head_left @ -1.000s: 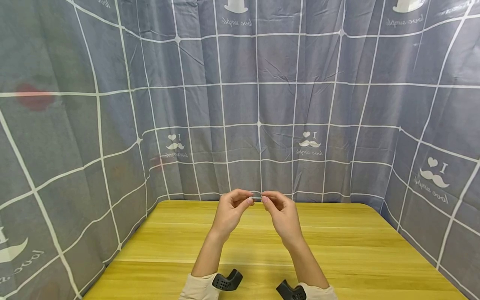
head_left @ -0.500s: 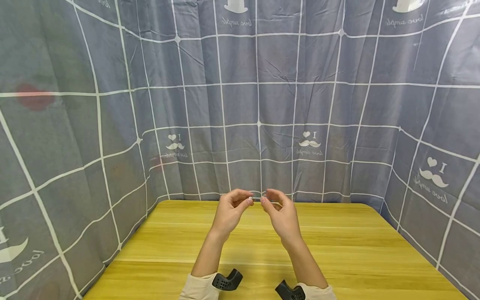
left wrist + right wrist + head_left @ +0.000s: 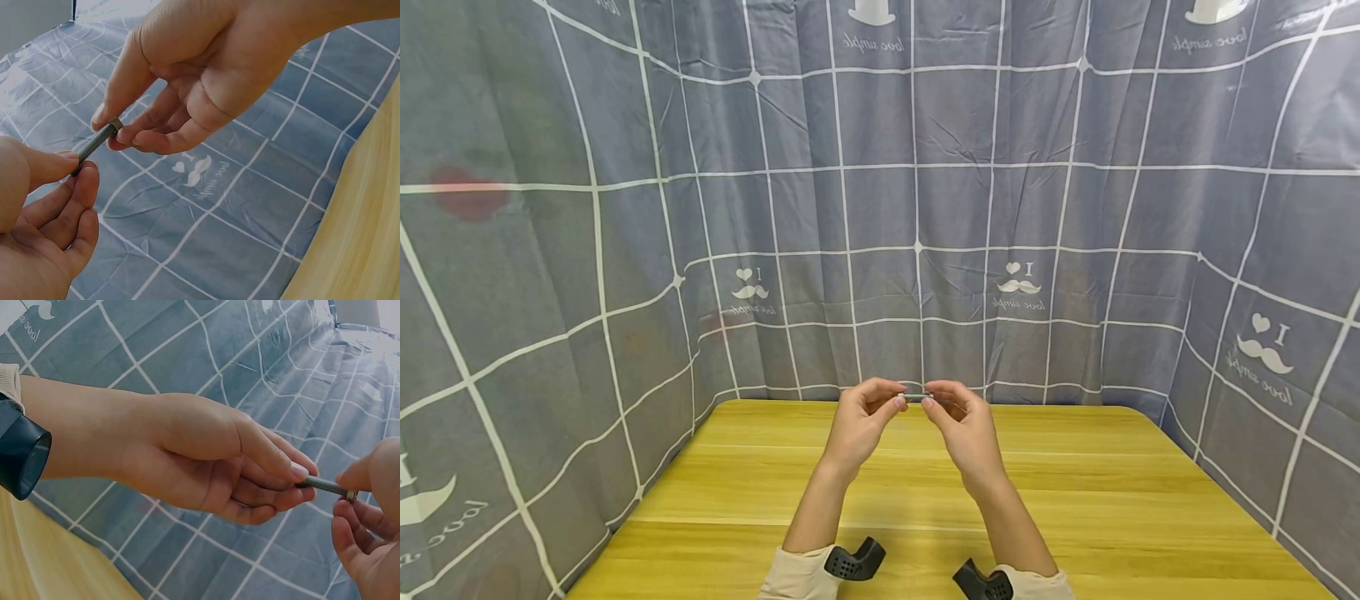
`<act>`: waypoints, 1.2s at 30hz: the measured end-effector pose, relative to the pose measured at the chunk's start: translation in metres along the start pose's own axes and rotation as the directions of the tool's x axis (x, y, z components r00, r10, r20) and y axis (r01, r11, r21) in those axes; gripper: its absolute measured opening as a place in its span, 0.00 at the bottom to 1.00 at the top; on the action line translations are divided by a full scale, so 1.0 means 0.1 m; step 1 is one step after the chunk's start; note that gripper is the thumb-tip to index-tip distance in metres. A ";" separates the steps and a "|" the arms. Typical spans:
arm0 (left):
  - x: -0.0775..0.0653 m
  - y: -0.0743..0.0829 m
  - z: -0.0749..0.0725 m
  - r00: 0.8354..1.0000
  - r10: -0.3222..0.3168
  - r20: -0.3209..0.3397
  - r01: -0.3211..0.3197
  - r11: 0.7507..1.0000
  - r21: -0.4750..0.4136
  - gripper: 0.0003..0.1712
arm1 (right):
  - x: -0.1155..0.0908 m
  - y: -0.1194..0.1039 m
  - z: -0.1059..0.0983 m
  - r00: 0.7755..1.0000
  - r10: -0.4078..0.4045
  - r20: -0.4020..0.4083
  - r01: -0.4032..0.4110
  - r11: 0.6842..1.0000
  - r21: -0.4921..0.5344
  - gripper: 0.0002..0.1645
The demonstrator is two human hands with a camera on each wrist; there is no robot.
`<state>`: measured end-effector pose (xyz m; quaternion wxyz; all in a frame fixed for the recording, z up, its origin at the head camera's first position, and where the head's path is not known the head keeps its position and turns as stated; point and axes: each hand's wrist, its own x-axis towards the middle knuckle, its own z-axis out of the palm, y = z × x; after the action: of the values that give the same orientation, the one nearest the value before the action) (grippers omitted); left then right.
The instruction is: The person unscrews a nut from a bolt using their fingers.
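Note:
A thin threaded metal bolt (image 3: pixel 95 145) is held level between the two hands, above the far part of the table in the head view. My left hand (image 3: pixel 855 429) pinches one end between thumb and fingertips, hiding that end. At the other end sits a wider hexagonal piece (image 3: pixel 352 495); whether it is the bolt's head or a nut, I cannot tell. My right hand (image 3: pixel 967 429) has its thumb and fingertips around this piece. In the left wrist view the right hand (image 3: pixel 206 75) reaches in from the upper right; in the right wrist view the left hand (image 3: pixel 187 450) spans the middle.
Below the hands lies a yellow wood-grain table (image 3: pixel 910 492). A grey curtain (image 3: pixel 880 208) with white grid lines surrounds it at the back and sides. Each wrist carries a black camera mount (image 3: pixel 855 560) over a beige sleeve (image 3: pixel 801 575).
My right fingertips loosened and spread slightly half a second ago, then closed again at the bolt's end. More of the bolt shows between the hands now. The left hand stayed still.

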<state>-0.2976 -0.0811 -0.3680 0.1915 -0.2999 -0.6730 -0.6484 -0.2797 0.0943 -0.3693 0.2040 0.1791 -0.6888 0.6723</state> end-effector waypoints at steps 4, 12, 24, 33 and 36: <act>0.00 0.01 0.01 1.000 -0.003 -0.002 0.003 1.000 0.002 0.07 | 0.00 0.00 -0.01 0.999 -0.032 -0.010 0.032 0.999 0.011 0.12; 0.01 0.01 0.01 1.000 -0.006 -0.004 0.006 1.000 -0.011 0.07 | 0.02 -0.02 -0.02 0.999 -0.031 -0.020 0.032 0.998 0.055 0.18; 0.00 -0.01 -0.02 1.000 -0.019 0.006 0.019 1.000 -0.006 0.07 | 0.00 -0.02 -0.02 0.999 0.032 -0.015 -0.031 0.999 0.041 0.14; -0.01 -0.03 -0.03 1.000 -0.025 0.005 0.024 0.999 0.020 0.07 | 0.01 0.00 0.00 0.998 0.045 -0.046 -0.042 0.997 0.068 0.14; 0.00 -0.03 -0.02 1.000 -0.028 0.007 0.027 0.999 0.017 0.07 | 0.02 0.00 -0.01 0.997 0.068 -0.048 -0.064 0.995 0.070 0.17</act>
<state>-0.3002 -0.0832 -0.3703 0.1826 -0.2914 -0.6831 -0.6443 -0.2814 0.0955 -0.3687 0.1925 0.1461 -0.6655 0.7062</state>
